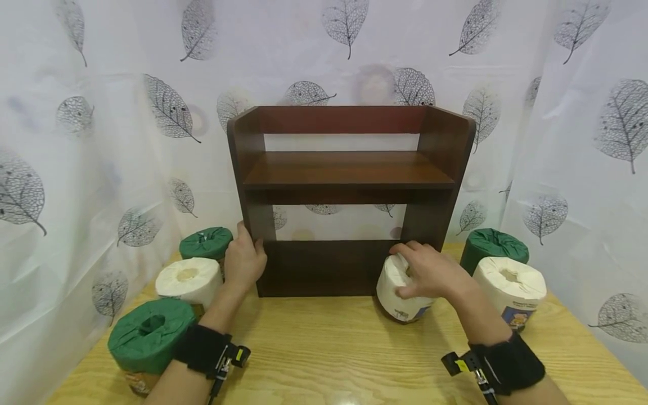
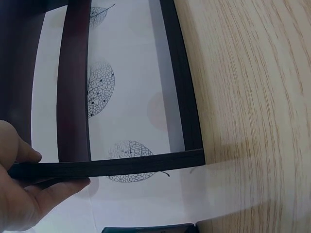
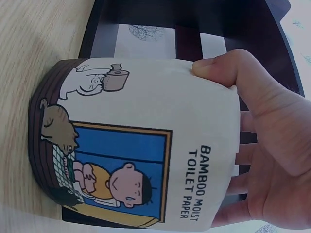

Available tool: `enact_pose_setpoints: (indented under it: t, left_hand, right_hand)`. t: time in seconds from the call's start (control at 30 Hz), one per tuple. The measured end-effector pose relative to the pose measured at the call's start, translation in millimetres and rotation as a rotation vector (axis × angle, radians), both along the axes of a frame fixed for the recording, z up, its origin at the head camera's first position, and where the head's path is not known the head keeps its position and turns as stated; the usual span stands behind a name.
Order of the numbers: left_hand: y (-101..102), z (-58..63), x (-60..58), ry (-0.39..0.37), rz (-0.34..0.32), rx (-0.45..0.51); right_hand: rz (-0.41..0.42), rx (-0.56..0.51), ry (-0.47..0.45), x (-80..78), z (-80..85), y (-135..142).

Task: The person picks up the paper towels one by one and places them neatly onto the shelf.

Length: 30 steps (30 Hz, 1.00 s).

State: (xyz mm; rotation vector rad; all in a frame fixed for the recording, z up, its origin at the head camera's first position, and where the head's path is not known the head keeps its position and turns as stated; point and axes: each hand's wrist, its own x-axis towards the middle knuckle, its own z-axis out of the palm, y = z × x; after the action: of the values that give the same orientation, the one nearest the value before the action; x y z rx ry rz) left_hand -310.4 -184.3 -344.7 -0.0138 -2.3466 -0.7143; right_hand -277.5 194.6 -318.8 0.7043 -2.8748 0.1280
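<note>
Head view: the right hand [image 1: 430,274] reaches down over the toilet paper roll [image 1: 394,298], which lies directly under its palm and slightly to its left, at the right end of the dark shelf unit's [image 1: 349,169] lower compartment, near its front edge. The right wrist view shows that hand clamped on the roll, thumb on the near side, the other fingers wrapping the far side, where their tips are hidden. The right hand is thus the nearer one; the left hand [image 1: 244,260] sits well apart, across the compartment's width, clamped on the left side panel [image 1: 246,188] with thumb and fingers on opposite faces. The compartment lies far and left of the roll. The roll is stout, and its core axis runs close to vertical with a slight tilt; the top end points up toward the palm, and the printed front faces near, lettering upright. Whether its base touches the table [image 1: 324,354] cannot be told. To the right stand another white roll [image 1: 526,284] and, farther back, a green roll [image 1: 475,254]; three more rolls line the table's left side.
</note>
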Motion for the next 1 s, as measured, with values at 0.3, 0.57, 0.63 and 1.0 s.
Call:
enact_pose_setpoints:
  t: [0.3, 0.57, 0.63, 1.0]
  left_hand:
    - [1.6, -0.9, 1.8, 0.006, -0.004, 0.0]
    - [-0.1, 1.0, 1.0, 0.037, -0.024, -0.006]
    - [-0.7, 1.0, 0.8, 0.041, -0.027, -0.006]
    - [-0.2, 0.4, 1.9, 0.032, -0.032, -0.01]
  right_hand:
    - [0.0, -0.06, 0.004, 6.9, -7.7, -0.8]
    - [0.054, -0.096, 0.04, 9.8, -13.8, 2.6]
    - [0.071, -0.092, 0.045, 10.1, -15.0, 3.6]
    - [0.104, -0.064, 0.089, 22.9, -10.2, 7.3]
